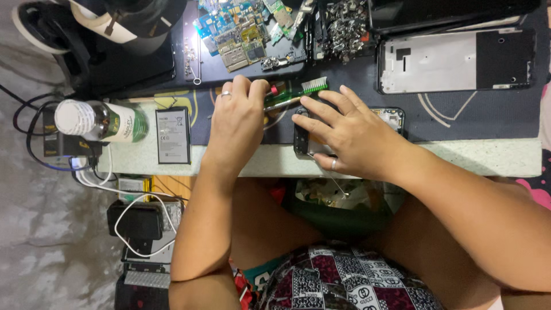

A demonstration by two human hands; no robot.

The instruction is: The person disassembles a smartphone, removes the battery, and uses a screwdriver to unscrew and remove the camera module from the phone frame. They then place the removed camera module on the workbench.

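My left hand (pixel 238 123) grips the green handle of a toothbrush (pixel 298 93) with white bristles pointing right, beside a red-tipped tool. My right hand (pixel 350 135) lies flat on a black phone body (pixel 301 138) at the table's near edge, fingers spread and pressing it down. The phone's right end (pixel 393 117) shows past the hand. Both hands wear a ring.
A phone battery (pixel 173 135) and a lying bottle (pixel 100 121) sit to the left. Circuit boards (pixel 241 34) and a tray of metal parts (pixel 341 28) lie at the back. A phone frame (pixel 453 60) rests at the right. Cables and chargers (pixel 138 218) hang below left.
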